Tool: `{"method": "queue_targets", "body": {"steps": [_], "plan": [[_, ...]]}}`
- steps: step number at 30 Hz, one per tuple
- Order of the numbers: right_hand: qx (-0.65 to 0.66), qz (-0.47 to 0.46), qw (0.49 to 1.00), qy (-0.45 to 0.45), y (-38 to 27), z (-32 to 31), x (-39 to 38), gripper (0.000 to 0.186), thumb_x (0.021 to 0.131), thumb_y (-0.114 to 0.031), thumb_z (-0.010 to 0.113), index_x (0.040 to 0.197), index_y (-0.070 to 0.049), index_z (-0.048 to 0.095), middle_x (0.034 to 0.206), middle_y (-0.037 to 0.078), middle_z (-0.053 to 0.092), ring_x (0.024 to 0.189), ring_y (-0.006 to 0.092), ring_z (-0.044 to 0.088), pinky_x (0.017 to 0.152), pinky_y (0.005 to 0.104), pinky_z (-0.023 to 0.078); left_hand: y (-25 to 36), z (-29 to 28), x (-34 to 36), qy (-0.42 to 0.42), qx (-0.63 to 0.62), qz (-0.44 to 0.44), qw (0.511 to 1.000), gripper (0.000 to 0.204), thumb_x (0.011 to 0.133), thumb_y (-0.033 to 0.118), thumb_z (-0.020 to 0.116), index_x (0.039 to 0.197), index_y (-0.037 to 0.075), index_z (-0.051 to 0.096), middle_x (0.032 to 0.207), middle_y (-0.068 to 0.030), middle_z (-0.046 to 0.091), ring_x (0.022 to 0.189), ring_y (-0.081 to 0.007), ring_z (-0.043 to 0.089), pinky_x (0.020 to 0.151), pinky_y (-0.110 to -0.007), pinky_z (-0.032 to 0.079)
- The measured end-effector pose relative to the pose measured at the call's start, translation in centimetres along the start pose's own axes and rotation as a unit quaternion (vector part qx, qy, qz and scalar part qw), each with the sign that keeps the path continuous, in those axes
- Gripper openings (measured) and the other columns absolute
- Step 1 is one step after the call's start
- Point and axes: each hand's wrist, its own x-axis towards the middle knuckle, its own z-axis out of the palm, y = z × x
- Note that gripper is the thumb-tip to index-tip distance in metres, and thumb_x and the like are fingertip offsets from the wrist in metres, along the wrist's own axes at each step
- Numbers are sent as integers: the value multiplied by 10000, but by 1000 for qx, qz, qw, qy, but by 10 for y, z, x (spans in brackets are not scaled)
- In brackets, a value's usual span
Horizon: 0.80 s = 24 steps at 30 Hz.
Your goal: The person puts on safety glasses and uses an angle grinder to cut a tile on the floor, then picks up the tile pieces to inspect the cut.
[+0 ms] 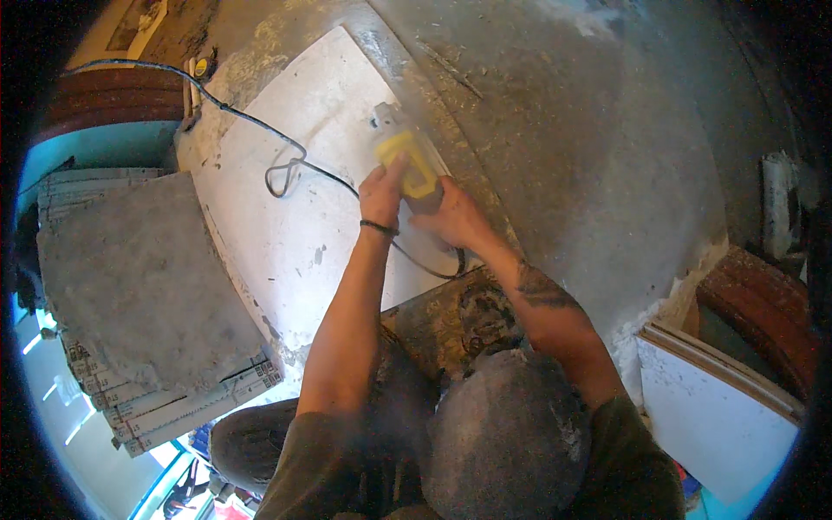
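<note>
A yellow and grey corded power tool (403,143) is gripped between both hands, blurred, so its exact kind is hard to make out. My left hand (380,192) is closed on its near left side, a dark band around the wrist. On the lower right of the casing my right hand (455,214) wraps round the body. The tool is over a large white tile-like slab (334,95), close to its right edge. A black cord (299,143) loops across the slab and past my left wrist. The tool's underside is hidden.
Flat boxes (186,407) are stacked at the left, topped by a grey dusty slab (147,269). A tape measure (205,67) lies at the far left. A white panel (711,407) leans at the right near a brown curved edge (763,303). Dusty floor (589,147) stretches beyond.
</note>
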Motion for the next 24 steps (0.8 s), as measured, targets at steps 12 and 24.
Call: {"method": "queue_targets", "body": {"steps": [12,24], "plan": [[11,-32,999,7,3,-2,-9,881,682,-335,887,1410,-19,506,1260,222,683,1176,344,670,984,422,538,-9,1,-7,-26,-50,17,998,450,930,403,768,975,-44,744,857,-40,702,743,-98,590,661,-282,479],[-38,0,999,-6,6,-7,-3,871,682,-318,868,1405,4,502,1241,220,692,1157,337,679,975,419,542,1,10,-13,-38,-87,3,996,385,930,346,779,994,-31,735,881,-51,708,755,-104,617,657,-264,488]]}}
